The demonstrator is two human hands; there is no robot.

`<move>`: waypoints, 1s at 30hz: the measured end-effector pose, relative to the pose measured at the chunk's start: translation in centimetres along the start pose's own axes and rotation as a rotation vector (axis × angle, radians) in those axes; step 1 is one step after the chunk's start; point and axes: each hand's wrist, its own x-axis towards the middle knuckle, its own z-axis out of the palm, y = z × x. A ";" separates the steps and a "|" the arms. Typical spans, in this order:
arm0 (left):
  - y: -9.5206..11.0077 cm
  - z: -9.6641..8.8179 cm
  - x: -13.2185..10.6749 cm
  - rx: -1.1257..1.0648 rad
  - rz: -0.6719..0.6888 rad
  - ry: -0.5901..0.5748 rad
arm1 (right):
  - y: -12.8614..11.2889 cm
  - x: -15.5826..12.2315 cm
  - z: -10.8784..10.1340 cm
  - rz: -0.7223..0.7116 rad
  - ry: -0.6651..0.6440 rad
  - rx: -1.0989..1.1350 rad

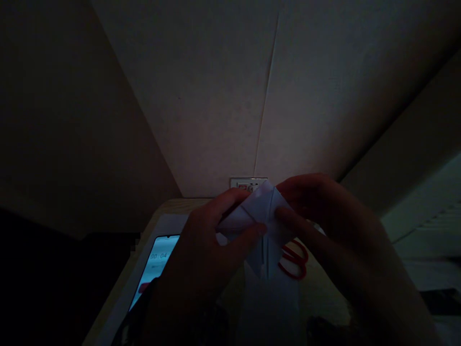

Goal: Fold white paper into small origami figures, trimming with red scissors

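Observation:
In a very dark scene, both my hands hold a folded piece of white paper [261,211] above a small table. My left hand [205,245] pinches its left side, thumb on the front near the centre crease and fingers behind. My right hand [334,230] grips the right side, with its thumb pressed on the front fold. The paper has diagonal creases meeting at a point on top.
A lit phone [156,266] showing a timer lies on the light wooden table [173,206] at lower left. Red-handled scissors [295,262] lie under the paper. A wall socket [247,183] sits behind, in the corner of two walls.

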 end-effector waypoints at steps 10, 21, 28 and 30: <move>-0.3 -0.2 0.1 0.044 0.060 -0.056 | -0.4 -0.1 0.0 -0.013 -0.008 0.004; -0.4 -0.6 0.1 0.065 0.113 -0.057 | -0.5 -0.2 0.1 -0.020 -0.028 -0.041; -0.1 -0.5 0.0 0.054 0.105 -0.079 | -0.5 -0.3 0.0 -0.021 -0.022 -0.030; 0.0 -0.5 -0.1 0.013 0.084 -0.049 | -0.6 -0.4 0.0 -0.022 -0.026 -0.023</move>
